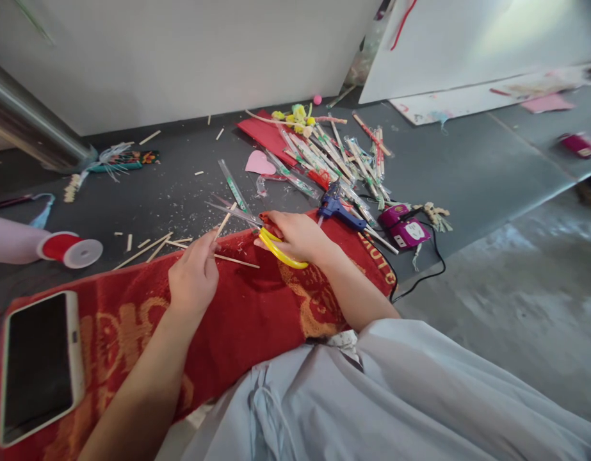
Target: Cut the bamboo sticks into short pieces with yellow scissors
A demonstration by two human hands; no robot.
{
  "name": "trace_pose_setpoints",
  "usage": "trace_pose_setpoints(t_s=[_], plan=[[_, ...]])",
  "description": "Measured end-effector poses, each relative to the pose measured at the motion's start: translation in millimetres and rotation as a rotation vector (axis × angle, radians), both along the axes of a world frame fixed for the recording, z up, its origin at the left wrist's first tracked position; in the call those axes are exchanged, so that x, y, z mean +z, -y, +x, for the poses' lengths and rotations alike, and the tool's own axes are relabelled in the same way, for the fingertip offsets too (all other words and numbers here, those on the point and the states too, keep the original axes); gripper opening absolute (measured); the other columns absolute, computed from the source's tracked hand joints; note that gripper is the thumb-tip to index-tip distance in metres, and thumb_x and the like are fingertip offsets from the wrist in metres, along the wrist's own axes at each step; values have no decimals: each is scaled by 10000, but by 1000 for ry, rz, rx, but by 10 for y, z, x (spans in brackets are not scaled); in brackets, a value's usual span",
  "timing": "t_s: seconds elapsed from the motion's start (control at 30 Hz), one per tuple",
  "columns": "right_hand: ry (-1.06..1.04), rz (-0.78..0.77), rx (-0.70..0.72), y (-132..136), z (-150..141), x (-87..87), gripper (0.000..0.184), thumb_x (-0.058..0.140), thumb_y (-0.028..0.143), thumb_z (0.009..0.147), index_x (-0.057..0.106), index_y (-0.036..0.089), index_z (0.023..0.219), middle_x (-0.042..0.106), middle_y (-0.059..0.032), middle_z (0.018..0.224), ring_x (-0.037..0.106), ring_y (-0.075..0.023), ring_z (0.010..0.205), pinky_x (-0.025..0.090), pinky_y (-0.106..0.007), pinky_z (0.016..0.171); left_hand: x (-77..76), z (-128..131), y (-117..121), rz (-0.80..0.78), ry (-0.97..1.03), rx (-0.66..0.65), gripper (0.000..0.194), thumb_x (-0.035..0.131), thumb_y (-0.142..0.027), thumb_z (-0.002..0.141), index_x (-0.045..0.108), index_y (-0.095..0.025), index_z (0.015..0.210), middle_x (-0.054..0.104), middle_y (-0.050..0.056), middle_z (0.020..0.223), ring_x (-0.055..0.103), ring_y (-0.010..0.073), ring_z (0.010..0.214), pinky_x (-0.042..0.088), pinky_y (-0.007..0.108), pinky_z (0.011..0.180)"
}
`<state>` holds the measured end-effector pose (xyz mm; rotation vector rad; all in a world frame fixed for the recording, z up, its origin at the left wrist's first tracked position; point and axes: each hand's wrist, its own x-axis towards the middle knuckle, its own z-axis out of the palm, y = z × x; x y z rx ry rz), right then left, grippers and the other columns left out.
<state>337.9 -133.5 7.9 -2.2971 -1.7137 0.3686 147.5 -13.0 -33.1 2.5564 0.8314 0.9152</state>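
Observation:
My left hand (195, 272) pinches a thin wooden stick (225, 221) that slants up from the fingertips. Yellow-handled scissors (282, 250) are in my right hand (299, 235), with the handle loops around its fingers. Their blades (235, 214) point left and lie close to the stick; whether they touch it I cannot tell. A bit of red cloth shows by my right fingers. Below the hands a red towel (242, 307) with orange lettering covers the near edge. Another loose stick (237, 260) lies on the towel between my hands.
Cut sticks (153, 248) and shavings litter the grey surface. Wrapped chopsticks (324, 150) pile up behind my right hand, with a blue glue gun (340, 208) and a purple box (404, 227) nearby. At left are a phone (38, 365) and a red ribbon spool (70, 250).

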Motion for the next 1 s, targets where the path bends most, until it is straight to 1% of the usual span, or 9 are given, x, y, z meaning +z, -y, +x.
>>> trace_pose_setpoints(t_s=[0.2, 0.4, 0.53, 0.73, 0.9, 1.0], plan=[[45, -32, -13, 1, 1, 11, 536, 414, 632, 897, 579, 151, 1067, 698, -128, 1015, 653, -236, 900, 327, -282, 661, -7, -2, -1, -13, -22, 6, 311, 417, -285, 924, 627, -229, 1147, 717, 60, 1024, 668, 187, 915, 497, 274, 798], [65, -46, -17, 13, -12, 42, 558, 389, 657, 893, 582, 157, 1047, 702, -125, 1002, 655, -235, 889, 306, -281, 641, 13, -2, 6, 17, -4, -2, 293, 419, -275, 921, 627, -218, 1119, 724, 59, 1012, 677, 178, 909, 486, 254, 738], [67, -40, -20, 10, -12, 36, 569, 378, 671, 889, 584, 160, 1030, 703, -123, 989, 655, -234, 874, 299, -282, 632, 11, 1, 3, 15, -8, -3, 292, 410, -275, 925, 622, -220, 1118, 724, 59, 1015, 679, 178, 911, 484, 257, 744], [56, -67, -27, -9, -14, 22, 567, 381, 664, 892, 586, 156, 1043, 699, -124, 1016, 655, -233, 897, 328, -281, 656, 0, 0, -4, -14, -43, 13, 299, 420, -286, 922, 616, -220, 1139, 721, 57, 995, 671, 188, 931, 480, 260, 752], [73, -73, -30, -11, -25, 24, 601, 354, 665, 899, 561, 156, 1143, 695, -116, 1061, 658, -249, 952, 357, -286, 693, 34, 10, 14, -61, -110, 46, 328, 379, -306, 934, 602, -193, 1146, 711, 78, 1042, 661, 198, 975, 475, 273, 794], [99, -77, -35, -11, -32, 22, 617, 326, 677, 899, 564, 151, 1119, 701, -118, 1039, 664, -255, 928, 357, -290, 681, 43, 13, 15, -57, -112, 44, 331, 371, -320, 938, 600, -186, 1135, 714, 83, 1038, 665, 199, 978, 473, 276, 790]])
